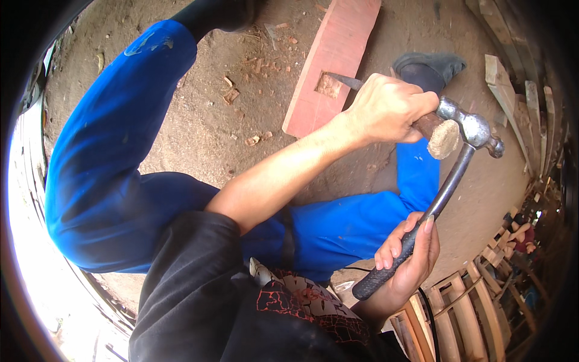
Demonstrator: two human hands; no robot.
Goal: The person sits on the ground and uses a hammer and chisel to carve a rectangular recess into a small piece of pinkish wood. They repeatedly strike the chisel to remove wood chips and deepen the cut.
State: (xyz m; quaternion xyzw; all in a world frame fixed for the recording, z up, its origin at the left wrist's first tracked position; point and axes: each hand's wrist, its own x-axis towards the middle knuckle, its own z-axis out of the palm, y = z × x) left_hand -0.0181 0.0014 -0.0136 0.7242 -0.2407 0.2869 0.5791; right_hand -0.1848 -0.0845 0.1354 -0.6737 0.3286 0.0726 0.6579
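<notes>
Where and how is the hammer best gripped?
Probably by the dark grip at the lower end of the hammer, wrapped from the right, as the right hand does: the slim handle slants down-left from the bulky metal head, its right side facing that forearm.

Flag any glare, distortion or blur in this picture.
Head view: left rim blown out to white, corners black; head view: glints on the hammer head; head view: wooden slats at lower right bowed by the fisheye; head view: left hand and right hand fairly sharp.
</notes>
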